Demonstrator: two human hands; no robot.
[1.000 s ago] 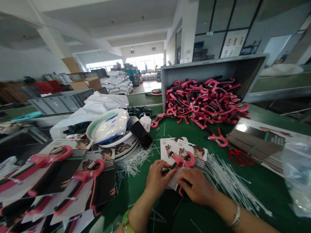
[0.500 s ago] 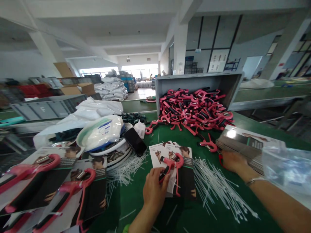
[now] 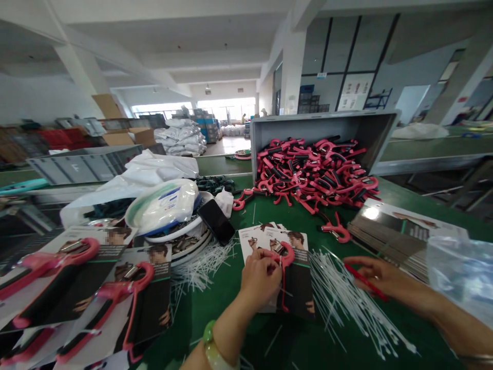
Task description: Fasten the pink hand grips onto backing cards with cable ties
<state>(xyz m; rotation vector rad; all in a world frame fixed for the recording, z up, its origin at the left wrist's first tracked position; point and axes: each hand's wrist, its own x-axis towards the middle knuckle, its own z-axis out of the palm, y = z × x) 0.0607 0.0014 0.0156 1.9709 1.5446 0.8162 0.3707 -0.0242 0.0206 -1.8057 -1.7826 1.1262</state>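
Note:
In the middle of the green table, a pair of pink pliers [image 3: 287,255] with a coiled spring lies on a printed backing card [image 3: 302,282], on top of a few more cards. My left hand [image 3: 259,275], a green bangle at its wrist, is closed over the pliers' body; its fingers hide part of them. To the right, my right hand [image 3: 375,275] grips a slim red-handled tool [image 3: 364,281], whose exact kind does not show. That hand hovers over a spread of white cable ties [image 3: 346,303].
Behind, a grey crate [image 3: 323,117] on its side spills many pink pliers [image 3: 311,172]. Stacked cards [image 3: 408,228] and a clear plastic bag [image 3: 454,267] are at right. Carded pliers [image 3: 127,298], a phone [image 3: 215,222] and a bagged bowl [image 3: 165,208] stand left.
My right hand has come from beside the card stack towards the cable ties, lifting the red-handled tool. My left hand has shifted up along the pliers, off the black-gripped handle.

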